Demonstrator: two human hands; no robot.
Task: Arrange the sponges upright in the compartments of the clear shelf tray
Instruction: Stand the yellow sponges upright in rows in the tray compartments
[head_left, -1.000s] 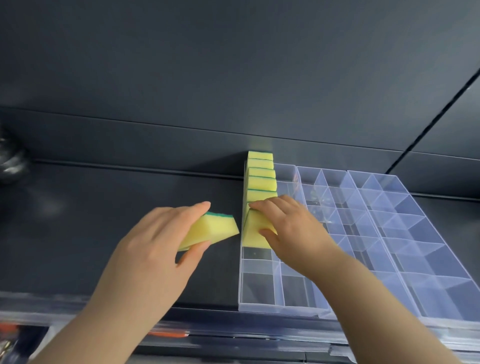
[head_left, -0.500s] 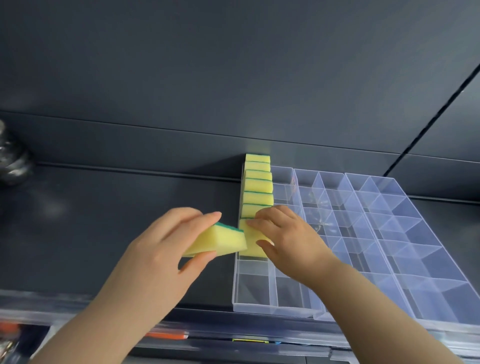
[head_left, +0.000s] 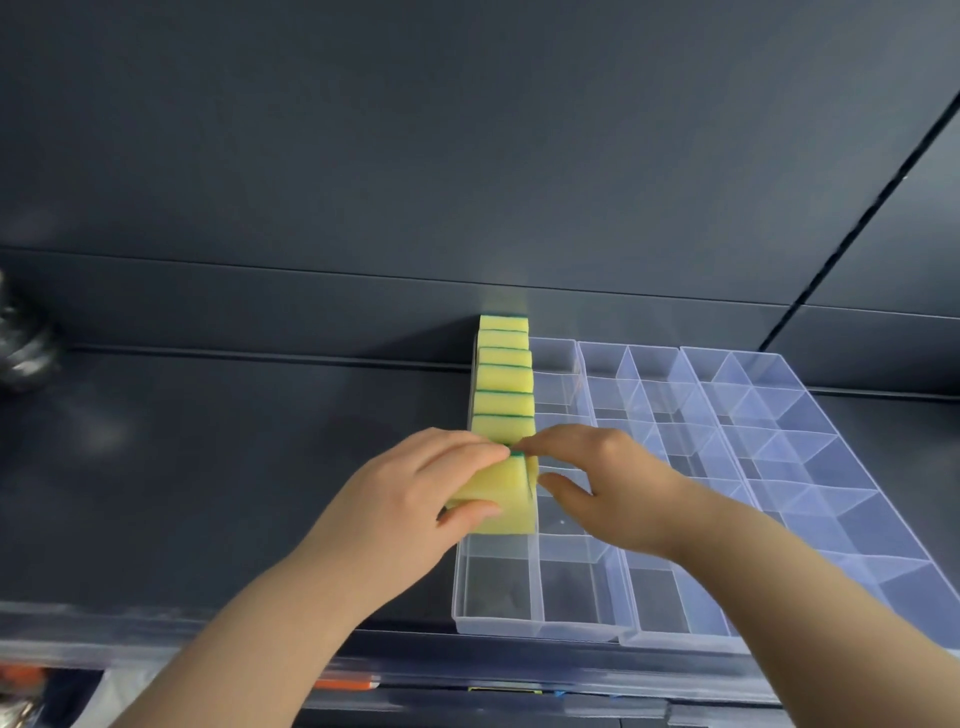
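A clear shelf tray (head_left: 582, 629) with many compartments lies on a dark shelf. Its left column holds a row of several yellow sponges with green tops (head_left: 505, 379), standing upright one behind another. My left hand (head_left: 405, 514) grips another yellow sponge (head_left: 506, 491) and holds it over the left column, just in front of that row. My right hand (head_left: 608, 483) hovers beside it, its fingertips touching the sponge's green top edge, thumb apart over the neighbouring compartment.
The dark shelf surface (head_left: 208, 467) stretches left of the tray. A shiny metallic object (head_left: 23, 343) sits at the far left edge. A clear plastic rim (head_left: 156, 639) runs along the shelf front, with an orange item (head_left: 343, 685) below.
My left hand has carried its sponge rightward into the tray's left column. My right hand has come off the previous sponge and now touches the new one's top.
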